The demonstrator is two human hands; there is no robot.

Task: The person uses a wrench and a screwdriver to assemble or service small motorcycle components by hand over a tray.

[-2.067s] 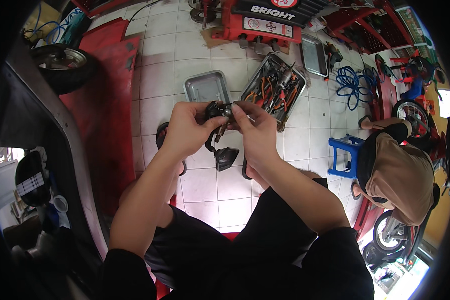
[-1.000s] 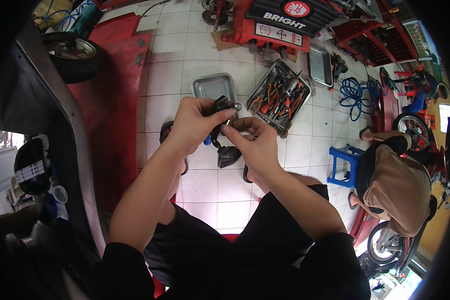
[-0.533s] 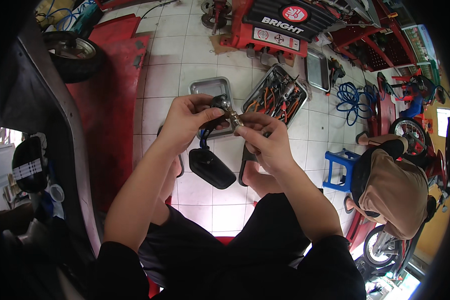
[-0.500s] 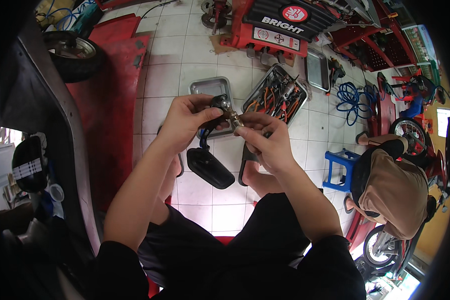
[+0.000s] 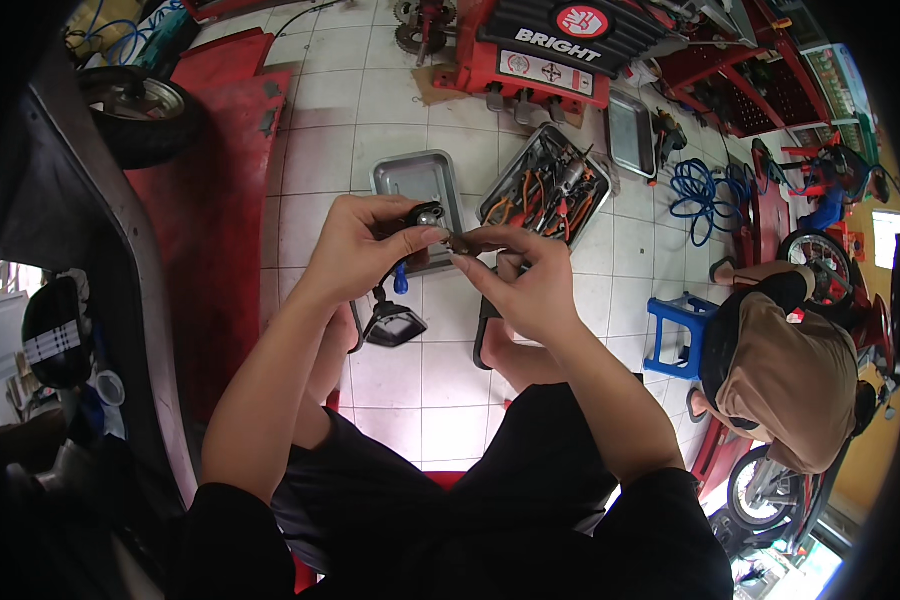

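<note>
In front of me my left hand is closed around a black and silver metal fitting. A black motorcycle mirror hangs on its stem below that hand, its glass partly turned up toward me; my fingers hide where the stem joins. My right hand pinches a small brass-coloured metal part between thumb and fingers, its end against the fitting by the left thumb. Beneath the hands a silver metal tray sits on the floor. Beside it a blue handle shows partly.
A tray of pliers and other hand tools lies to the right. Farther right are another metal tray, a coiled blue hose, a blue stool and a crouching person. A red platform with a wheel is at left.
The mirror has swung left and turned, so its glass now shows instead of its black back. Both hands have shifted slightly left, and the brass-coloured part has tipped flatter.
</note>
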